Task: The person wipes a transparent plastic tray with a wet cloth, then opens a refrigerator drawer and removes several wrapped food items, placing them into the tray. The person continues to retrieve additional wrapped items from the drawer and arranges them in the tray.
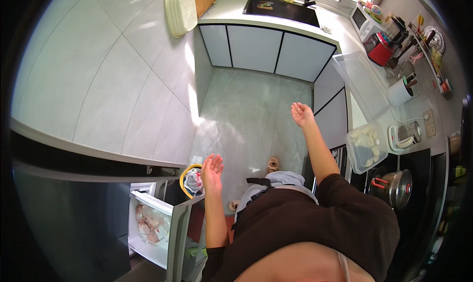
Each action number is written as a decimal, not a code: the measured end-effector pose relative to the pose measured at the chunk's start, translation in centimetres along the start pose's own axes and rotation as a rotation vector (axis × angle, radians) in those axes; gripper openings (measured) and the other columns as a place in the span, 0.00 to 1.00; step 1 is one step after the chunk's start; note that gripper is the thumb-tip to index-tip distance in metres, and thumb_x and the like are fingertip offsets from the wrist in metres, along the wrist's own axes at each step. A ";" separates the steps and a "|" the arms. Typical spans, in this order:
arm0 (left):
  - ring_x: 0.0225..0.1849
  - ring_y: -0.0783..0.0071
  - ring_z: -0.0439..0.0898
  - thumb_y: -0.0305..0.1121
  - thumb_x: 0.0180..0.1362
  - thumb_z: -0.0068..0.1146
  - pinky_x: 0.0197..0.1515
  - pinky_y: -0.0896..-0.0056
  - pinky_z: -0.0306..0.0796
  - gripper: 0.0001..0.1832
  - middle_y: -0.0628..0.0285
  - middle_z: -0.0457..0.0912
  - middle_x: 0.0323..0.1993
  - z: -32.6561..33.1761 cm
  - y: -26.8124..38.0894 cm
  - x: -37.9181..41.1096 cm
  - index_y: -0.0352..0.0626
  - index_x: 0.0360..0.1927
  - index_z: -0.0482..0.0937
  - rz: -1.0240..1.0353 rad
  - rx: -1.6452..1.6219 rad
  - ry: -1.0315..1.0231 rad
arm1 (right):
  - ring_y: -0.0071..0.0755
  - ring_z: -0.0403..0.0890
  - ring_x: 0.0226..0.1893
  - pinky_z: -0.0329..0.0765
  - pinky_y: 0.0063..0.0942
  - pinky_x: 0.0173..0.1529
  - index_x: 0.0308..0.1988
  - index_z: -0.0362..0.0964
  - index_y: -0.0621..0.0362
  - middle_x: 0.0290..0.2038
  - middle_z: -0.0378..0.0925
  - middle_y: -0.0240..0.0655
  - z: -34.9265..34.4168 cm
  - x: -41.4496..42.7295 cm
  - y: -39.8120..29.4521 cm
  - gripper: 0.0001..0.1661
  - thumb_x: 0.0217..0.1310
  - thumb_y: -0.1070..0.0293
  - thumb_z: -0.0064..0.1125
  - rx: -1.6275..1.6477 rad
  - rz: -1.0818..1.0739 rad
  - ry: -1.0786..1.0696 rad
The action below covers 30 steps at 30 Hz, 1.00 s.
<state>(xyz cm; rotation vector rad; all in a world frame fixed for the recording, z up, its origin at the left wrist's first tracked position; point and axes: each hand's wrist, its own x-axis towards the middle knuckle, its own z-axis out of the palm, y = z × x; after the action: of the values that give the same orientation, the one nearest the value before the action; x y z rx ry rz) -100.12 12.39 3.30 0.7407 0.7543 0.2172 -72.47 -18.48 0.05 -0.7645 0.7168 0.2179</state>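
Note:
Both palms are turned up and hold nothing. My left hand hovers beside the waste bin, whose yellow rim surrounds a plastic bag. Just below it, a pulled-out freezer drawer contains bagged pieces that look like frozen meat. My right hand is held out over the floor by the right-hand cabinets, its fingers slightly curled. To its right, on the counter by the hob, sits a clear plastic box with several pale, dumpling-like pieces. A large transparent lid or tray lies farther back.
A lidded steel pot with red handles stands on the black hob. Behind the box are a glass kettle, a knife holder, a red blender and a microwave. A black sink lies ahead.

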 end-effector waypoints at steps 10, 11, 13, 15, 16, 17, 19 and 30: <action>0.45 0.69 0.78 0.35 0.62 0.46 0.45 0.69 0.72 0.15 0.58 0.79 0.43 12.5 -5.8 5.7 0.41 0.50 0.70 -0.149 0.156 -0.195 | 0.41 0.73 0.50 0.73 0.34 0.51 0.50 0.64 0.63 0.51 0.72 0.43 -3.4 3.4 -10.7 0.18 0.62 0.68 0.43 0.078 -0.163 -0.042; 0.45 0.69 0.78 0.36 0.62 0.46 0.45 0.69 0.72 0.15 0.58 0.79 0.43 14.8 -6.4 6.5 0.41 0.50 0.70 -0.167 0.182 -0.237 | 0.41 0.73 0.50 0.73 0.34 0.51 0.50 0.64 0.63 0.51 0.71 0.43 -3.6 3.9 -11.4 0.18 0.62 0.68 0.44 0.063 -0.173 -0.046; 0.45 0.69 0.78 0.36 0.62 0.46 0.45 0.69 0.72 0.15 0.58 0.78 0.44 19.3 -7.2 8.0 0.41 0.49 0.70 -0.202 0.237 -0.320 | 0.41 0.73 0.50 0.74 0.34 0.51 0.49 0.64 0.63 0.51 0.71 0.43 -3.8 4.5 -12.5 0.17 0.63 0.67 0.44 0.051 -0.136 -0.095; 0.46 0.70 0.77 0.36 0.62 0.46 0.45 0.69 0.72 0.14 0.58 0.78 0.44 23.0 -7.6 9.2 0.41 0.49 0.70 -0.229 0.282 -0.359 | 0.42 0.74 0.50 0.74 0.34 0.50 0.49 0.64 0.63 0.51 0.71 0.43 -3.4 5.0 -13.5 0.16 0.63 0.67 0.45 0.055 -0.110 -0.157; 0.46 0.70 0.77 0.36 0.62 0.46 0.45 0.69 0.72 0.14 0.58 0.78 0.44 24.7 -8.0 9.7 0.41 0.49 0.71 -0.248 0.303 -0.379 | 0.42 0.74 0.50 0.74 0.34 0.50 0.48 0.65 0.62 0.51 0.71 0.42 -2.8 5.0 -13.5 0.16 0.63 0.66 0.45 0.064 -0.100 -0.188; 0.46 0.70 0.77 0.36 0.62 0.46 0.45 0.70 0.72 0.14 0.59 0.78 0.44 26.3 -8.3 10.3 0.41 0.49 0.71 -0.257 0.324 -0.393 | 0.42 0.74 0.50 0.74 0.34 0.50 0.48 0.65 0.62 0.50 0.72 0.42 -2.1 5.0 -13.6 0.16 0.63 0.66 0.45 0.073 -0.090 -0.218; 0.46 0.71 0.77 0.36 0.62 0.46 0.45 0.70 0.72 0.14 0.59 0.78 0.45 28.9 -8.4 11.8 0.42 0.48 0.71 -0.269 0.372 -0.413 | 0.41 0.73 0.51 0.74 0.33 0.51 0.48 0.65 0.61 0.50 0.71 0.41 0.2 4.8 -13.9 0.15 0.63 0.66 0.45 0.051 -0.049 -0.260; 0.43 0.75 0.77 0.36 0.61 0.49 0.42 0.74 0.71 0.12 0.63 0.79 0.42 42.6 -7.6 26.7 0.44 0.45 0.73 -0.210 0.619 -0.589 | 0.34 0.72 0.52 0.72 0.29 0.51 0.49 0.66 0.60 0.51 0.72 0.39 11.1 12.3 -18.8 0.17 0.64 0.63 0.45 -0.012 -0.151 -0.326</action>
<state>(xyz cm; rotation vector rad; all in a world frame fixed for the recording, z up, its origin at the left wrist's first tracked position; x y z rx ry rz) -52.09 -4.27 4.58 1.2282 0.3170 -0.4354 -49.57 -25.00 7.91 -0.7683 0.3479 0.2032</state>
